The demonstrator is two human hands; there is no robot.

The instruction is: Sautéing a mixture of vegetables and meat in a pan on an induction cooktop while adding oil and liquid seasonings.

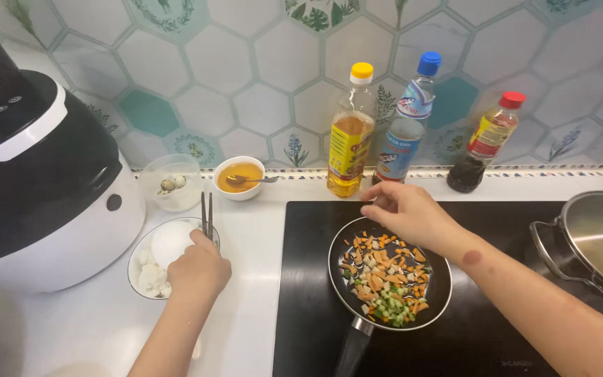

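My left hand grips the rim of a white bowl that holds a mound of white rice, left of the cooktop. A pair of dark chopsticks rests across the bowl's far edge. My right hand hovers over the far rim of a small black frying pan, fingers loosely apart and holding nothing. The pan holds diced carrot and green vegetable pieces. Its handle points toward me.
A black-and-white rice cooker fills the left. Behind stand a small clear tub with little eggs, a white bowl of amber liquid with a spoon, and three bottles. A steel pot sits right on the black cooktop.
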